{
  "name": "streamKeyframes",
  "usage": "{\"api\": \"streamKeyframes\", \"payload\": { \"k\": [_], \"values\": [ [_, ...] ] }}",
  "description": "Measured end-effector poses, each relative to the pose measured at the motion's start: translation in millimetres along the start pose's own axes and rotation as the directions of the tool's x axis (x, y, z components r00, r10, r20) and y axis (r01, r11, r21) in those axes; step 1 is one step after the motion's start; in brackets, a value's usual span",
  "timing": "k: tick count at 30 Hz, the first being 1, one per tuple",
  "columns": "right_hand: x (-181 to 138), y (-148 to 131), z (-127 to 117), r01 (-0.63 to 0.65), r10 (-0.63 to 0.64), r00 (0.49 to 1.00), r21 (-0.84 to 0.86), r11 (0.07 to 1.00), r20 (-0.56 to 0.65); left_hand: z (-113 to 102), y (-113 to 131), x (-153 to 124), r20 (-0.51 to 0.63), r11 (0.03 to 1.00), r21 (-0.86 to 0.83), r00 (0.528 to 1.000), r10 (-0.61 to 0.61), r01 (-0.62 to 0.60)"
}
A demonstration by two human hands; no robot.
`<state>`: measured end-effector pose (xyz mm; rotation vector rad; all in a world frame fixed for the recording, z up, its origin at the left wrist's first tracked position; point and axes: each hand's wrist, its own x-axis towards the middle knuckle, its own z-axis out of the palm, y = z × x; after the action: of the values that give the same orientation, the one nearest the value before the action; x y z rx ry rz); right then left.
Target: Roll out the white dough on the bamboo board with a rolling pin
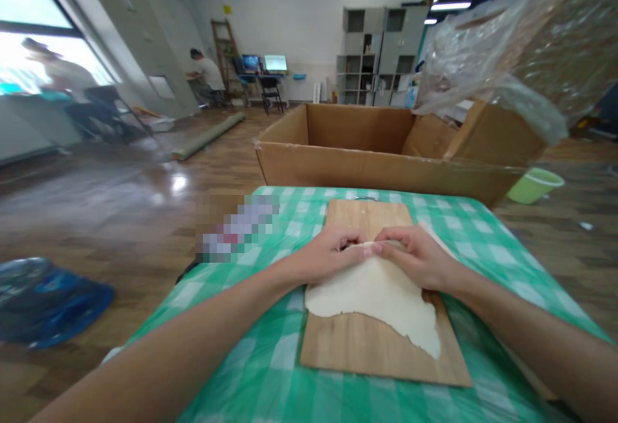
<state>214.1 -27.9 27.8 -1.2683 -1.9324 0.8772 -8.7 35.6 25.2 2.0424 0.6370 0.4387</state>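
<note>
pale dough sheet (376, 294) lies on a wooden cutting board (357, 346), its far edge gathered up between the hands. left hand (333, 252) and right hand (418, 255) both pinch that edge, fingertips meeting near the middle. handling, by the look of it: light, soft, floppy, likely to stretch or tear where thin; maybe a bit tacky (can't tell from here). best hold is probably a broad one, flat fingers under it, rather than hard pinching. surface smooth and matte, near edge wavy and ragged, lower right drooping into a tongue. board flat, rectangular, light grain. tablecloth (270, 320) under it: green-white check, shiny, wrinkled, plastic-looking.
</note>
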Motion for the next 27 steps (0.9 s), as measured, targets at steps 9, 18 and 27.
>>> {"api": "streamKeyframes", "payload": {
  "k": [9, 18, 27],
  "values": [
    [-2.0, 0.5, 1.3, -0.07, 0.065, 0.996, 0.11, 0.991, 0.054, 6.5, 5.2, -4.0, -0.024, 0.997, -0.075, 1.0, -0.009, 0.008],
    [-5.5, -4.2, 0.5, -0.01, 0.009, 0.999, 0.027, 1.0, 0.044, 3.2, 4.7, -3.8, 0.027, 0.995, -0.101, 0.999, -0.018, 0.021],
    [-3.3, -3.0, 0.6, -0.014, 0.016, 0.998, -0.018, 1.0, 0.065, 4.6, 3.9, -2.4, -0.054, 0.996, 0.074, 0.997, 0.059, -0.055]
  ]
}}
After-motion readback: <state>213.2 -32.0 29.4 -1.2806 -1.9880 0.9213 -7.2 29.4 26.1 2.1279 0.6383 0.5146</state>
